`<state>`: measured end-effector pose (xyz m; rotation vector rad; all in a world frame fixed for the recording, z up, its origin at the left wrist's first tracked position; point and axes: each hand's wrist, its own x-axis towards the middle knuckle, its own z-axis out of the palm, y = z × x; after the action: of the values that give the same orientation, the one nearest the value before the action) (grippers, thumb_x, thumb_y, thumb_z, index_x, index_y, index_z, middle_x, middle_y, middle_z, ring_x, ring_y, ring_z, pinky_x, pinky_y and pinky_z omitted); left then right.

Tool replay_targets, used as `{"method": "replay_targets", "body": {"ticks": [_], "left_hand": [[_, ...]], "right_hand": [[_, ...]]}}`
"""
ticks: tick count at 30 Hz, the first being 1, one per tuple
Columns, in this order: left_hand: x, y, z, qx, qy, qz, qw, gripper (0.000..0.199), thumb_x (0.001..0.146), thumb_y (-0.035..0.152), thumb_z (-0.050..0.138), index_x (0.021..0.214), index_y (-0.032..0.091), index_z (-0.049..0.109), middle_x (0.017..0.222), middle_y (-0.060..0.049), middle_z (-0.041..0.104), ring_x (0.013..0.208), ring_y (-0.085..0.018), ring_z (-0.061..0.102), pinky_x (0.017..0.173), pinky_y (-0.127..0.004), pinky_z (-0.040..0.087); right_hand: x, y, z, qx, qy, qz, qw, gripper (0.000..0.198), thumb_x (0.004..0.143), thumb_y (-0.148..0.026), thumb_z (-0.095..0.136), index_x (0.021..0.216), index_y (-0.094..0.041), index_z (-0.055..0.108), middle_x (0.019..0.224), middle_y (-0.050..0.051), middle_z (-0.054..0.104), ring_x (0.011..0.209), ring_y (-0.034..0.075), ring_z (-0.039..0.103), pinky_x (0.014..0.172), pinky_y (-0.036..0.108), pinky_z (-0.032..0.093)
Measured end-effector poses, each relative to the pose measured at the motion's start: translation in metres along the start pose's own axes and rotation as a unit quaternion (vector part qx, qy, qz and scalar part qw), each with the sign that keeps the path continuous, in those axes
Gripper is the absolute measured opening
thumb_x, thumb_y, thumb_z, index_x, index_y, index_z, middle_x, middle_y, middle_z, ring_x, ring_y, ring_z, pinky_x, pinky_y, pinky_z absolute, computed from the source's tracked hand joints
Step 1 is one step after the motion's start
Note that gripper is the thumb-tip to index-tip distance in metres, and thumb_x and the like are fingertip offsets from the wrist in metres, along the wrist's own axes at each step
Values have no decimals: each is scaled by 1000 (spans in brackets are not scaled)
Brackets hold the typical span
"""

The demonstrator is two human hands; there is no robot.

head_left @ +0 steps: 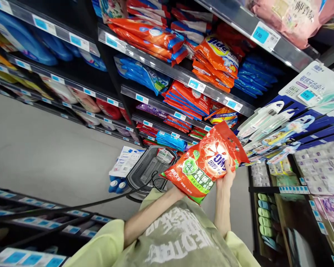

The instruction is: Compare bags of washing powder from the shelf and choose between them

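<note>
The person is holding the red detergent bag [208, 163] off the shelves — right hand [226, 177] gripping its edge, left hand hidden beneath; it is not yet lying in the basket [144, 170].

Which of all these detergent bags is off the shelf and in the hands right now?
The red-orange OMO bag with the green label, gripped by the right hand and left hand. The other bags lie stacked on shelves.
</note>
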<state>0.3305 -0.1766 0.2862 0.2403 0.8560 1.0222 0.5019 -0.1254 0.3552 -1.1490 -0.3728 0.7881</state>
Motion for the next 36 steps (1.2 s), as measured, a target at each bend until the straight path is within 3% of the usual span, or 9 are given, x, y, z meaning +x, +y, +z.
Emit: {"method": "replay_targets", "body": {"ticks": [4,7,11,14,18,21,27,31,36], "left_hand": [[9,3,2,-172,-69,-14,983,71,89,79,55,132,25,70,143,-7,71,141,-32,58,114,-48,53],[12,3,-4,-246,-115,-53,961,82,83,85,60,135,22,69,146,-10,69,142,-34,58,117,-47,50],[16,-9,-17,-210,-34,-57,975,66,77,54,87,131,19,71,131,-13,77,127,-35,69,112,-45,53],[17,-19,-25,-190,13,-49,981,64,73,33,93,131,19,70,121,-13,80,114,-33,76,105,-45,58],[17,-25,-33,-182,44,-36,982,58,69,22,94,124,20,74,113,-11,83,104,-32,79,94,-42,62],[20,-27,-38,-187,58,-45,980,50,69,20,92,116,18,76,108,-10,83,98,-30,79,86,-38,63],[37,-25,-48,-222,114,-73,966,38,74,10,83,110,17,75,102,-6,83,83,-21,78,72,-30,62],[55,-17,-52,-221,164,-71,959,32,77,11,79,108,18,73,99,-4,83,77,-19,76,65,-27,60],[84,-6,-46,-211,166,-35,963,37,75,10,77,110,18,71,99,-5,82,85,-23,78,75,-32,63]], "right_hand": [[-1,-27,16,-15,38,-127,991,75,60,-27,99,128,-17,69,138,14,72,123,31,73,110,52,59],[1,-28,17,-35,35,-123,991,78,58,-28,100,129,-17,69,139,14,72,123,31,73,111,52,58],[7,-7,0,-94,8,-78,992,80,57,-32,100,129,-18,69,138,14,72,122,31,73,110,53,58],[15,17,-24,-143,-12,-37,989,75,63,-37,97,129,-19,69,138,13,72,122,30,73,108,49,60],[28,47,-53,-132,-55,35,989,67,77,-45,87,137,-23,66,142,9,70,131,26,68,116,47,52],[35,67,-60,-85,-109,123,983,61,86,-53,77,137,-23,66,147,10,68,136,25,65,120,50,47],[59,104,-48,7,-155,207,966,60,91,-67,65,135,-26,68,145,7,69,138,24,62,121,53,43],[88,130,-36,33,-161,239,957,55,90,-59,70,130,-21,69,135,7,75,134,22,64,122,46,42],[128,157,-8,62,-150,259,952,50,96,-54,62,130,-17,69,123,6,80,121,21,71,120,45,45]]}}
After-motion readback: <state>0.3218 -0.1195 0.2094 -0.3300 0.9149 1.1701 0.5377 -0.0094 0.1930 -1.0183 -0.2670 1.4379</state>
